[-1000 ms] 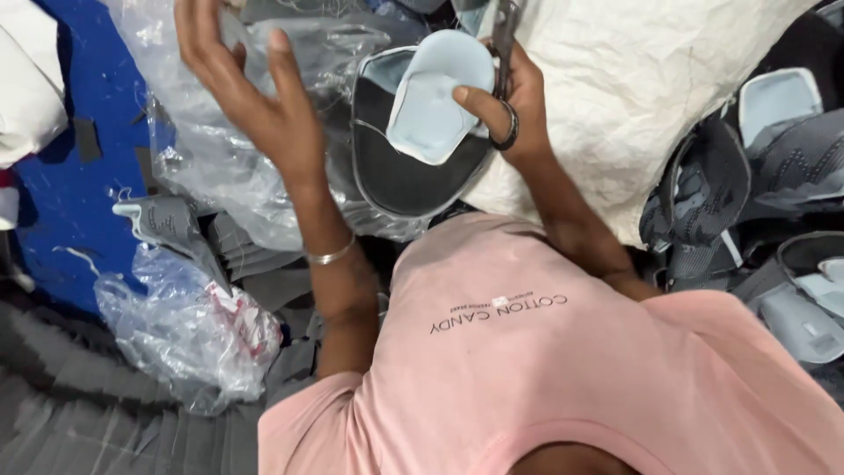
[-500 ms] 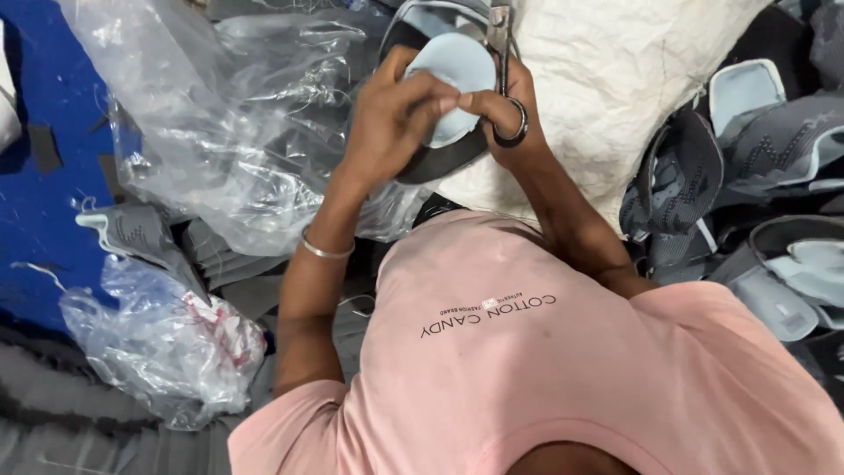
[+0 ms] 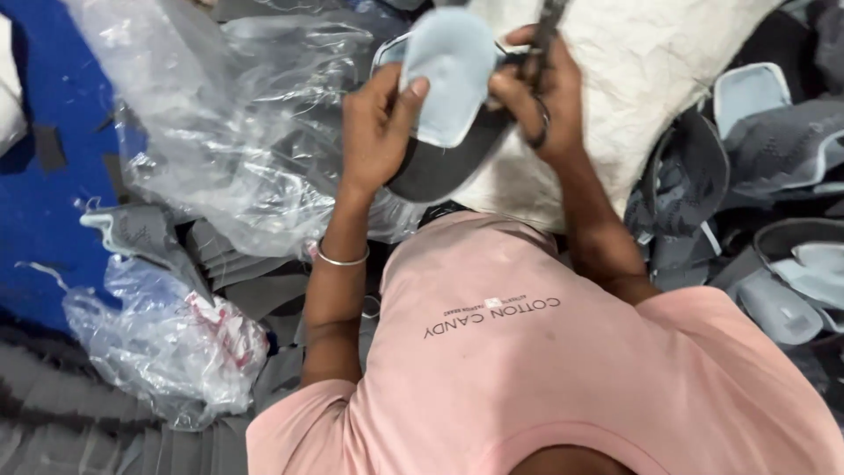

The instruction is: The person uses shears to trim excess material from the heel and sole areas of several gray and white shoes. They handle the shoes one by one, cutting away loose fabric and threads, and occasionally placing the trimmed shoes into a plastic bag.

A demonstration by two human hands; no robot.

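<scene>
1. The left hand grips a flat shoe-upper piece of dark grey fabric with a pale blue lining, thumb pressed on the pale blue face, fingers wrapped behind its left edge.
2. The right hand is closed around a pair of dark metal scissors, one finger through a handle ring; the blades point upward, just beside the right edge of the shoe-upper piece. Blur hides whether the blades touch it.
3. The shoe-upper piece is held raised between both hands, in front of a white woven sack lying behind and to its right.
4. A thin metal bangle sits on the left wrist, below the shoe-upper piece.
5. Crumpled clear plastic sheeting lies left of the shoe-upper piece; a smaller clear plastic bag lies further down-left.
6. A heap of similar grey and pale blue upper pieces lies well to the right of the shoe-upper piece, beyond the sack.
7. The person's pink shirt fills the foreground below the shoe-upper piece.
</scene>
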